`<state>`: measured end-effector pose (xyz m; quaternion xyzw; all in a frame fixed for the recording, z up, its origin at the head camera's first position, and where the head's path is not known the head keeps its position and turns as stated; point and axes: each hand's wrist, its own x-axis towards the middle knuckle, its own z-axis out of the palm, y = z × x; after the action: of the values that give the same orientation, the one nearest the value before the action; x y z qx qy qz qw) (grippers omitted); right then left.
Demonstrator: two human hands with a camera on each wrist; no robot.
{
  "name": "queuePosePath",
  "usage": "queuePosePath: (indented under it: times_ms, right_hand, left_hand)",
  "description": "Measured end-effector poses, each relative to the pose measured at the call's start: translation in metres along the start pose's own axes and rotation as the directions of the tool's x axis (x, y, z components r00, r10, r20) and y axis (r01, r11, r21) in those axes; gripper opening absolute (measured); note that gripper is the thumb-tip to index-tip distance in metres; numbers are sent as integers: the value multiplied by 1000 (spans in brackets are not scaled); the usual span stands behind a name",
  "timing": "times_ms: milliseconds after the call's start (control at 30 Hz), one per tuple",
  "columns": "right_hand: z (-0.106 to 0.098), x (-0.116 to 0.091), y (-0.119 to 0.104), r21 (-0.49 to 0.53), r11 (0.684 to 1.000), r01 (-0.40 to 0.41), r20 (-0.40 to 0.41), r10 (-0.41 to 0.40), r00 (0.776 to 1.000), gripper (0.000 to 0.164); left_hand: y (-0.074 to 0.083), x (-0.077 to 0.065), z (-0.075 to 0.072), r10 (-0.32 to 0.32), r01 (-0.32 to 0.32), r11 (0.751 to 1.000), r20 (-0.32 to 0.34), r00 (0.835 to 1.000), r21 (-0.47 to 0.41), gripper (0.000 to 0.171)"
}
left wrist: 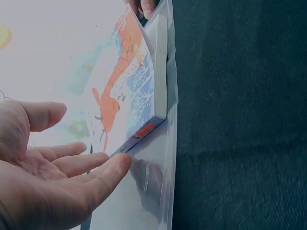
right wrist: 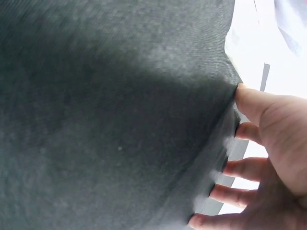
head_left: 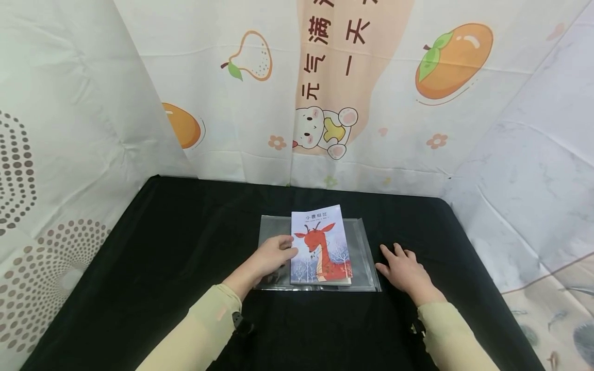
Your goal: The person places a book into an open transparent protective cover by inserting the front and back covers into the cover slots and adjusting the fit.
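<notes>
A picture book [head_left: 320, 247] with a red deer on its pale blue cover lies on top of a clear plastic pouch [head_left: 363, 247]. Its front cover rises slightly from the pages along the side away from the spine. At the spine side is my left hand [head_left: 274, 253], thumb and fingers apart, with the fingertips right at the book's edge. The left wrist view shows that hand [left wrist: 62, 177] palm up beside the spine. To the right of the pouch, my right hand [head_left: 406, 270] rests on the black cloth with its fingers spread and nothing in them.
Black cloth [head_left: 185, 247] covers the table. A white curtain [head_left: 371, 170] printed with fruit and a cartoon bear hangs behind it. More patterned cloth hangs at the left [head_left: 69, 154] and right [head_left: 524, 170] sides.
</notes>
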<state>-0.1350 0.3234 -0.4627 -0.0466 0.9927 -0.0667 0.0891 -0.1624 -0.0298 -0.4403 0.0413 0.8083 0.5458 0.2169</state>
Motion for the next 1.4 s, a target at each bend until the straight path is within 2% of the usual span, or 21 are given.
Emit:
queuePosePath:
  times_ms: [167, 333, 433, 533, 633, 733, 967, 1100, 1233, 1400]
  right_hand:
    - [-2, 1, -1, 2, 1000, 3, -15, -3, 1000, 63]
    - [-5, 2, -4, -26, 999, 31, -84, -33, 996, 63]
    - [-9, 4, -9, -41, 998, 51, -129, -55, 990, 62]
    - [-15, 6, -17, -39, 996, 76, -170, -81, 982, 62]
    - [-20, 7, -28, -39, 993, 115, -207, -120, 971, 64]
    - [-21, 8, -38, -45, 986, 162, -224, -168, 960, 67]
    - [-22, 9, -64, -57, 959, 278, -198, -284, 938, 72]
    - [-21, 8, -79, -86, 937, 339, -197, -350, 916, 73]
    - [-16, 8, -90, -133, 911, 390, -191, -410, 892, 73]
    - [-5, 8, -97, -176, 878, 445, -175, -473, 864, 74]
  left_hand:
    - [1, -3, -5, 50, -47, 993, -26, 998, 109, 55]
    - [0, -5, -11, 85, -77, 976, -27, 996, 205, 55]
    - [-2, -5, -15, 121, -111, 956, -22, 992, 271, 53]
    - [-3, -5, -17, 185, -169, 924, -14, 983, 344, 52]
    - [-6, -6, -19, 221, -196, 881, -10, 975, 431, 54]
    - [-10, -6, -19, 221, -183, 828, -9, 975, 530, 59]
    - [-20, -7, -20, 198, -152, 677, 21, 980, 720, 71]
    - [-25, -9, -21, 190, -153, 604, 46, 981, 782, 73]
    - [-28, -11, -23, 185, -170, 542, 80, 979, 823, 76]
    - [-32, -14, -25, 193, -197, 482, 116, 974, 853, 78]
